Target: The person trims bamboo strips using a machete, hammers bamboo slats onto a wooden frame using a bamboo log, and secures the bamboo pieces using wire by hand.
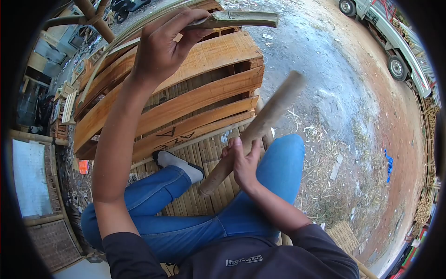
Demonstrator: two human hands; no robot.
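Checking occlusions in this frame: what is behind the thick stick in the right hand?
Behind the thick stick in the right hand, bamboo slats show around its lower end, ground around its blurred upper end. What lies directly behind it is covered.

L hand (162, 44) holds bamboo-like pc (251, 19) nr slatted crate (200, 104); R hand (245, 165) grips tilted stick (275, 109), top end blurred.
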